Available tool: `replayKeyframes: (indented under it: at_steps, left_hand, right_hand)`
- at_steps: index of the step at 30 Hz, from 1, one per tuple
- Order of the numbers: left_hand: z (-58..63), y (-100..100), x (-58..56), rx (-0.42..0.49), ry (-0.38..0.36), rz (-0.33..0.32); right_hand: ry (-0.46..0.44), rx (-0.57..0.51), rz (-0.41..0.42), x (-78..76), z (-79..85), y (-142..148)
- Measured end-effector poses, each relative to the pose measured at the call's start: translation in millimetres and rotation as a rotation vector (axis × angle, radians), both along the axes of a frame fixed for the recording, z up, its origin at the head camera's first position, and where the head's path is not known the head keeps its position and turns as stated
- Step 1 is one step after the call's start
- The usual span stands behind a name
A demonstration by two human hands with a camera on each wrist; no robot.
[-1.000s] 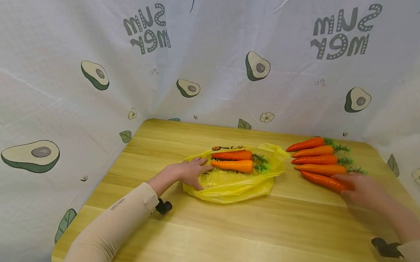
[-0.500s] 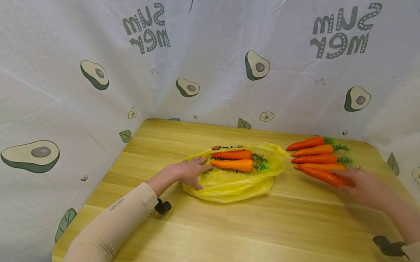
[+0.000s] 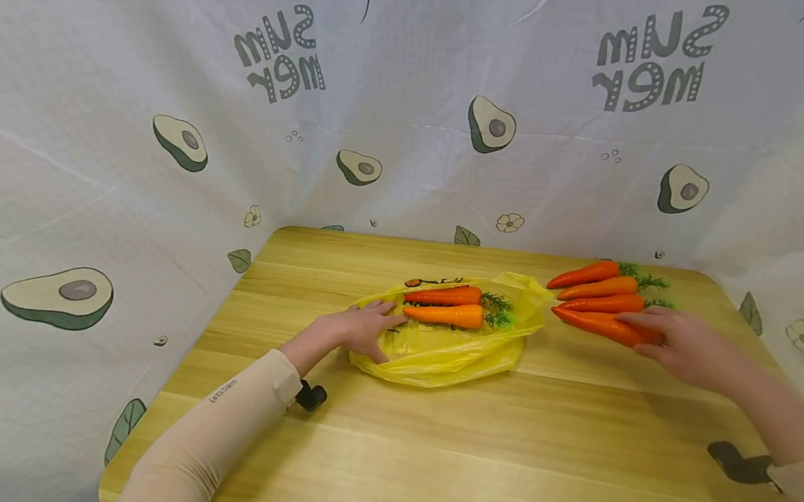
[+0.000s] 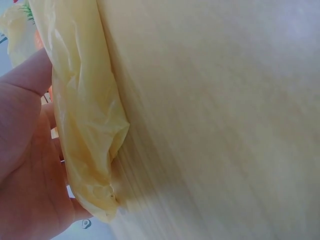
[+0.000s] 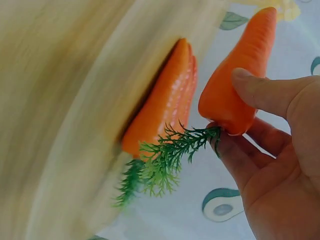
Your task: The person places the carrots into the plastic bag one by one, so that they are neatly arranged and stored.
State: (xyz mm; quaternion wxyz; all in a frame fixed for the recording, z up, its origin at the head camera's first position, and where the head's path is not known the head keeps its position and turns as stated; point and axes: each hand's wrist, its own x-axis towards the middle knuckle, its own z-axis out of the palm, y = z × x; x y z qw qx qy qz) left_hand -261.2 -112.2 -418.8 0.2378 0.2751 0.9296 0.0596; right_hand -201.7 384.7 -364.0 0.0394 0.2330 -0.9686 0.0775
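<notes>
My right hand (image 3: 692, 353) pinches a reddish-orange carrot (image 3: 601, 327) near its thick end, thumb on one side and fingers on the other. The right wrist view shows this carrot (image 5: 240, 75) raised off the table, green fronds (image 5: 172, 155) hanging from its top. Below it lies a row of several carrots (image 3: 601, 289), one mostly hidden by the held one. My left hand (image 3: 366, 330) rests spread at the left end of a yellow plastic bag (image 3: 435, 376), thumb and fingers inside its opening. Two carrots, one red (image 3: 444, 294) and one orange (image 3: 443, 315), lie at the bag.
A wooden table (image 3: 442, 459) carries everything. Behind and beside it hangs a white curtain (image 3: 415, 86) printed with avocados and lettering. Black camera mounts (image 3: 311, 396) sit at both wrists.
My right hand has lifted the nearest carrot of the row and moved it slightly left and farther back, over its neighbour. The left hand and the bag have stayed put.
</notes>
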Motion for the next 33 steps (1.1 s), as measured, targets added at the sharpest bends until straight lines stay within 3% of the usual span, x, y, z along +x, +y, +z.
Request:
replayKeyframes:
  at_steps: [6, 19, 33]
  left_hand:
    - [-0.8, 0, -0.7, 0.011, -0.005, -0.01]
    - [1.4, 2, -1.5, 0.004, -0.005, -0.009]
    - [1.7, 1, -1.7, 0.006, -0.017, 0.002]
  right_hand:
    - [-0.011, 0.001, 0.022, -0.9, 8.8, -12]
    - [0.132, -0.008, 0.119, -4.6, 23.9, -32]
    - [0.05, -0.019, 0.138, -9.5, 42.7, -67]
